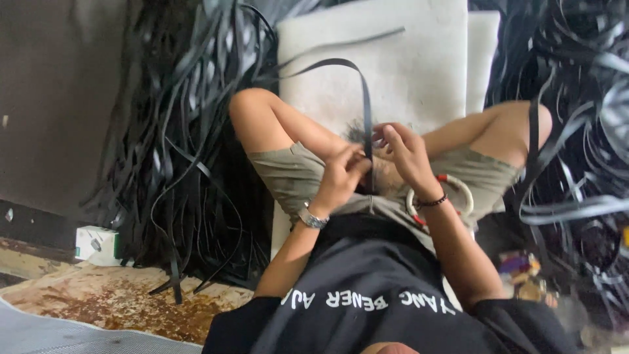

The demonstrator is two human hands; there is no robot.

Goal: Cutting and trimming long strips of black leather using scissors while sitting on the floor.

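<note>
Seated on a white foam pad (393, 59) on the floor, knees raised. Heaps of black strips (177, 131) piled at the pad's left edge, a small white-and-green box (95, 244) beyond. At centre, left hand (341, 177), wristwatch on, pinching a narrow black strap (364, 105) just above the lap; right hand (403, 154), beaded bracelet on, fingers closed on the same strap just beside. Strap arching up and leftward over the pad. Probably light, thin, floppy yet springy, somewhat slick; best pinched flat between thumb and fingertips near the working end. More black strips (576, 131) at the pad's right edge.
</note>
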